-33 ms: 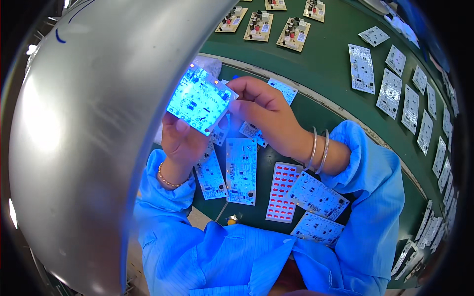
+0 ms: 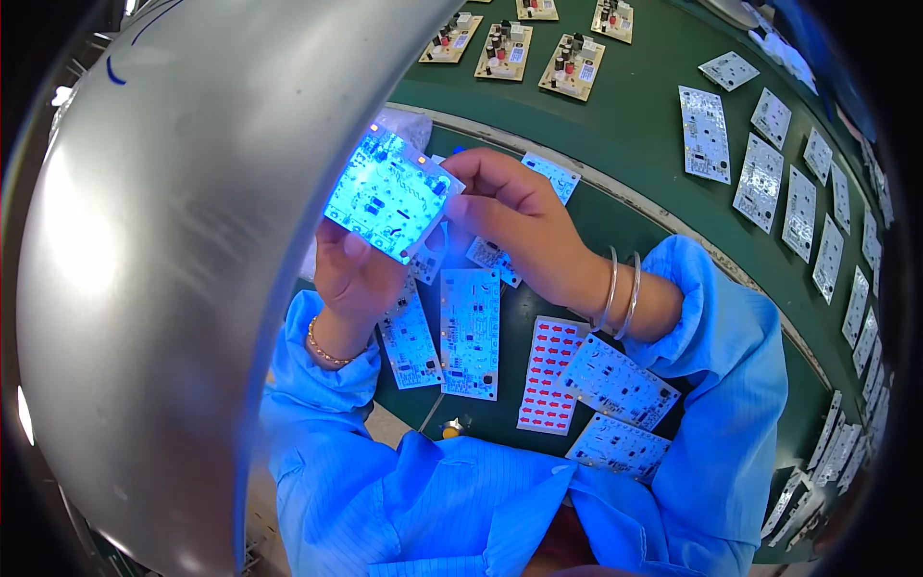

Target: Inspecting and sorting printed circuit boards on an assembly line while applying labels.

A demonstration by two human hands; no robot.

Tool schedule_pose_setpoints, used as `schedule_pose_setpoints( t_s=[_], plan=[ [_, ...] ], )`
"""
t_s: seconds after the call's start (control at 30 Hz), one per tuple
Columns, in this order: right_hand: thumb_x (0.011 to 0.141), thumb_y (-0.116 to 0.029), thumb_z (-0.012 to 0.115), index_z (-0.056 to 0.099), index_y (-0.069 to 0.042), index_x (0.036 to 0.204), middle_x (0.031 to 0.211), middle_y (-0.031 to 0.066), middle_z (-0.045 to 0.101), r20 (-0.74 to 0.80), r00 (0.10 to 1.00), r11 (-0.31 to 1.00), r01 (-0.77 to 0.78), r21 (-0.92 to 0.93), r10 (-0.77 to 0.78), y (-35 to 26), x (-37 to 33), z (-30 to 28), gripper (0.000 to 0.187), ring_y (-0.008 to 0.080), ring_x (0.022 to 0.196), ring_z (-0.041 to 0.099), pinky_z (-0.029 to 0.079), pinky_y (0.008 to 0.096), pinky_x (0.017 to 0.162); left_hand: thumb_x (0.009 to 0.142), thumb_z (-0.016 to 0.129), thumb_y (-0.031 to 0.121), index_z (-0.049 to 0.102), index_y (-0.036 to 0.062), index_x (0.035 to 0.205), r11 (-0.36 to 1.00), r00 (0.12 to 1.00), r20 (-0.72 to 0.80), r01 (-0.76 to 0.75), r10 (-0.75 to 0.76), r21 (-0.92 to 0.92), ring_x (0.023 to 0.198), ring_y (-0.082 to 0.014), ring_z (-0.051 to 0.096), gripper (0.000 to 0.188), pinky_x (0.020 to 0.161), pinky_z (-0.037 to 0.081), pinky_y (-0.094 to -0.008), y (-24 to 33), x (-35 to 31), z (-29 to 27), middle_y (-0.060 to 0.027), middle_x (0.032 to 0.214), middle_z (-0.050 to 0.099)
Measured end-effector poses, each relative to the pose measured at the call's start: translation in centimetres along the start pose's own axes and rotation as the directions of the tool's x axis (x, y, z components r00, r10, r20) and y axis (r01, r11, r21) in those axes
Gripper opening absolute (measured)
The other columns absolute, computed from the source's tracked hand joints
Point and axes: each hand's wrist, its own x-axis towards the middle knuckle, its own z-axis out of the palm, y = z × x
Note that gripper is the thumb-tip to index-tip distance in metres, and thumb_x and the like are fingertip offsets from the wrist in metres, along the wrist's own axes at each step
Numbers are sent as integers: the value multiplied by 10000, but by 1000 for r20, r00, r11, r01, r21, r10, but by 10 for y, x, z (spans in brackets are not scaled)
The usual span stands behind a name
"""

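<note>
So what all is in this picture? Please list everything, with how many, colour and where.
Held circuit board: one, white, lit blue, between both hands
Nearby boards: at least seven, white, around and below the hands
Spread boards: many, hard to count, white, right side
Tan boards: at least five, tan, top
Sticker sheet: one, white with red arrows, lower centre
Metal hood: one, silver, left
Small object: one, yellow, near the garment
Worktop: green, under the boards
Bangles: two, silver, right wrist
Bracelet: one, gold, left wrist
Sleeves: two, blue, both arms
Left hand: one, bare, board's lower edge
Right hand: one, bare, board's right corner
</note>
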Motion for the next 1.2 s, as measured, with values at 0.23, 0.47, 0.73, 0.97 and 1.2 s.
schedule_pose_setpoints(
  t_s=[0.23,0.47,0.73,0.97,1.2],
  plan=[
    [788,-90,474,476,-6,1013,797,17,532,6,1000,1000,-24,11,24,-2,-1,1,240,55,657,479,380,188,584,725,491,318,268,107,1237,1000,1000,18,4,-4,19,960,-289,471,597,625,438,-348,1,-2,-3,-178,1181,381],
    [787,-96,488,489,-4,1008,791,14,535,27,999,999,-17,-29,18,-3,-2,0,239,53,669,487,387,187,600,732,484,305,258,110,1244,1000,998,70,-2,2,6,978,-300,459,593,654,437,-363,0,-3,-10,-178,1183,379],
    [787,-104,500,502,-4,990,772,8,533,58,998,999,-14,-29,16,-3,-1,-4,226,47,665,482,386,185,594,738,489,273,254,129,1250,999,999,39,-19,17,43,984,-323,448,581,652,441,-372,-1,-6,-6,-189,1196,361],
    [792,-105,490,510,-6,986,731,7,532,8,998,993,-59,-102,60,-4,-1,-6,218,46,634,482,384,183,577,741,494,295,283,119,1231,999,999,47,-7,5,53,931,-300,477,562,635,439,-356,-4,-3,-2,-187,1178,386],
    [792,-124,481,518,-8,978,719,7,526,15,996,984,-86,-157,90,-9,-3,-4,222,45,621,475,371,175,559,747,488,298,282,130,1233,995,988,129,-75,82,-60,936,-298,478,554,634,433,-363,-4,2,2,-186,1165,401]
  ],
)
